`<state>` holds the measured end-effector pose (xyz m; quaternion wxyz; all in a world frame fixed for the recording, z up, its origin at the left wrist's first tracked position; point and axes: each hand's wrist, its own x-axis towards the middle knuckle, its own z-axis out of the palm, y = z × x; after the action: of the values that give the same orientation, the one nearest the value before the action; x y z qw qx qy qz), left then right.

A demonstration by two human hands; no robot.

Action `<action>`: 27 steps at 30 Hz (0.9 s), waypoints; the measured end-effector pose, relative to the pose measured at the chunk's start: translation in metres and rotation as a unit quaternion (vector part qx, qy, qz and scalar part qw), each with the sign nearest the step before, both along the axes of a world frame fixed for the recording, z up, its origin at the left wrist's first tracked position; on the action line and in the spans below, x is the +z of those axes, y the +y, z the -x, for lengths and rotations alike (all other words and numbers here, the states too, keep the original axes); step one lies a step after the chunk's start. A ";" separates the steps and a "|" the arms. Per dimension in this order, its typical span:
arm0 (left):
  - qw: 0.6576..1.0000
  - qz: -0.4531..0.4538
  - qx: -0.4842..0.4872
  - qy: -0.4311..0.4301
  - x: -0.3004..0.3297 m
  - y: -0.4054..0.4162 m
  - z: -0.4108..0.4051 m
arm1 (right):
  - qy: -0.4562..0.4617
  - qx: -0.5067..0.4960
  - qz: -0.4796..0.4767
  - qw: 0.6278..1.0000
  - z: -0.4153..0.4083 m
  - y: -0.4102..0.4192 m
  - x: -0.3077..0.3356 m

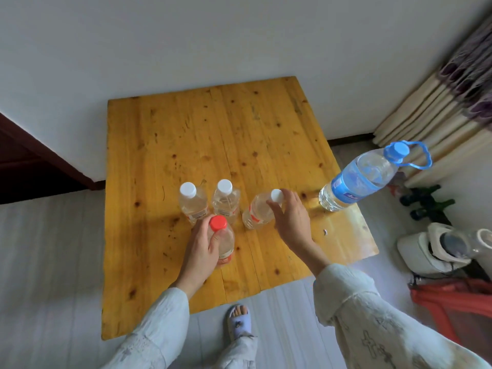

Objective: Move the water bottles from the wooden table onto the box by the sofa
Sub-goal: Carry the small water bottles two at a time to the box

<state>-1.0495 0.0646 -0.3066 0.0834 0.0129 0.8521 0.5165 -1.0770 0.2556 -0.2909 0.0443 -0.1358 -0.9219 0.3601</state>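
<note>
Pale patterned sleeves (pixel 372 315) fill the bottom of the frame, with a slippered foot (pixel 239 322) on the grey floor between them. Above the sleeves, the left hand (pixel 198 251) curls its fingers round the red-capped bottle (pixel 222 241), thumb on the near side just under the cap. The right hand (pixel 291 217) wraps its fingers over the shoulder of a white-capped bottle (pixel 259 210) that looks tilted towards the right.

Five clear plastic bottles stand on the wooden table (pixel 213 134), all in its nearer half: one with a red cap, three small ones with white caps, and one large blue-capped bottle (pixel 356 179) with a blue label and carrying loop at the table's right edge. Two white-capped bottles (pixel 209 201) stand upright side by side just behind the red-capped one, untouched.
</note>
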 end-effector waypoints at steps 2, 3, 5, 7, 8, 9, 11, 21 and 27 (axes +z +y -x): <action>1.000 -0.006 -0.020 0.011 0.006 0.009 0.000 | 0.010 -0.016 -0.017 1.000 -0.019 0.013 0.005; 0.999 -0.012 -0.036 0.021 0.010 0.016 -0.002 | 0.020 -0.023 -0.024 0.999 -0.030 0.019 0.009; 0.996 -0.029 -0.071 0.034 0.018 0.034 -0.009 | 0.037 -0.037 -0.034 0.998 -0.057 0.033 0.019; 0.993 -0.046 -0.104 0.035 0.026 0.055 -0.022 | 0.049 -0.060 -0.039 0.996 -0.092 0.050 0.028; 0.991 -0.057 -0.118 0.028 0.029 0.066 -0.029 | 0.053 -0.073 -0.039 0.995 -0.112 0.059 0.032; 0.988 -0.069 -0.134 0.021 0.034 0.078 -0.038 | 0.059 -0.089 -0.039 0.994 -0.133 0.067 0.037; 0.981 -0.081 -0.174 0.019 0.042 0.103 -0.059 | 0.073 -0.125 -0.042 0.989 -0.178 0.082 0.046; 0.885 -0.131 -0.446 0.031 0.085 0.226 -0.266 | 0.134 -0.379 -0.078 0.912 -0.476 0.120 0.090; 0.776 -0.156 -0.611 -0.017 0.096 0.282 -0.429 | 0.138 -0.558 -0.083 0.814 -0.664 0.103 0.101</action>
<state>-0.6209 0.3470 -0.2107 0.3929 0.5349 0.5711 0.4831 -0.4125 0.3583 -0.1895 0.3757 -0.5716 -0.6984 0.2108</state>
